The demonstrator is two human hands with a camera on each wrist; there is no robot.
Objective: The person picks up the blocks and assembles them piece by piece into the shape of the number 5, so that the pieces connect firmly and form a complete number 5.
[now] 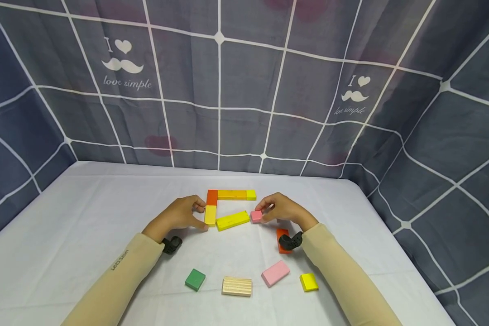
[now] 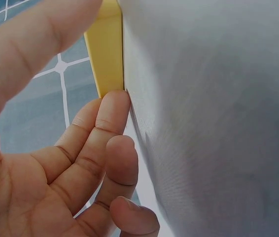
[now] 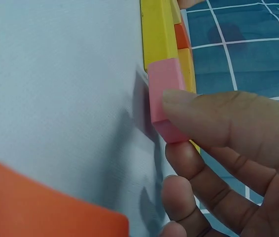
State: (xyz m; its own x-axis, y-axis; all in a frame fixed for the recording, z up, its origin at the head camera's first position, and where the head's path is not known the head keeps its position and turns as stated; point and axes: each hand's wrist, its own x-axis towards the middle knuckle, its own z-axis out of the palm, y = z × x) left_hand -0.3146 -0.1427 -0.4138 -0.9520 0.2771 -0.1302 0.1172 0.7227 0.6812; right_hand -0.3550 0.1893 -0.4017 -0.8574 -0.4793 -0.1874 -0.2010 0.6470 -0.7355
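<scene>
My left hand (image 1: 183, 213) rests at the left side of a pale yellow block (image 1: 209, 216), thumb at its near end and fingertips against it. In the left wrist view, the thumb and fingers span this yellow block (image 2: 106, 49). My right hand (image 1: 283, 208) pinches a small pink block (image 1: 256, 216) between thumb and fingers. The right wrist view shows this pink block (image 3: 164, 94) tilted, by the end of a bright yellow block (image 1: 232, 220). That yellow block slants between the two hands. Behind are a red-orange block (image 1: 212, 197), an orange-yellow block (image 1: 232, 195) and a small yellow block (image 1: 251, 195) in an outline.
An orange-red block (image 1: 283, 240) lies partly under the right wrist's black camera (image 1: 291, 241). Nearer stand a green block (image 1: 195, 280), a ridged wooden block (image 1: 237, 286), a pink block (image 1: 275, 273) and a yellow block (image 1: 309, 282). A grey checked curtain (image 1: 244, 81) hangs behind the white-covered table (image 1: 85, 203).
</scene>
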